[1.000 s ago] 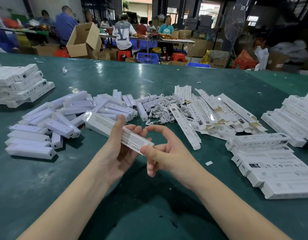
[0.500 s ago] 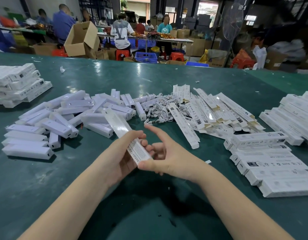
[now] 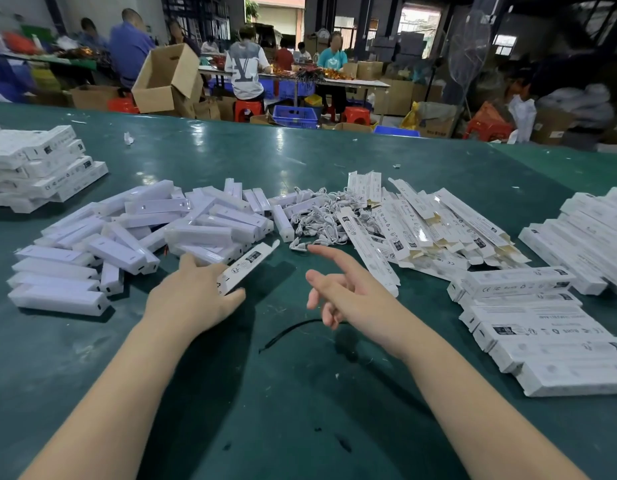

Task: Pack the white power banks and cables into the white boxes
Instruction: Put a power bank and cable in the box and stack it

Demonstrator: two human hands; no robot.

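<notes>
My left hand [image 3: 192,292] holds a long white box [image 3: 246,266] by its near end, thumb against its side; the far flap stands open. Its fingertips reach the front of a heap of white power banks [image 3: 144,230]. My right hand [image 3: 345,289] hovers empty, fingers spread, the index finger pointing at a tangle of white cables [image 3: 317,220]. Flat unfolded white boxes [image 3: 431,223] lie fanned right of the cables.
The green table [image 3: 300,393] carries stacks of closed white boxes at near right [image 3: 542,334], far right [image 3: 591,233] and far left [image 3: 40,168]. A black cable tie [image 3: 293,330] lies between my hands. People work at tables beyond.
My right hand has let go of the box and moved right toward the cables. My left hand has carried the box forward to the power bank heap.
</notes>
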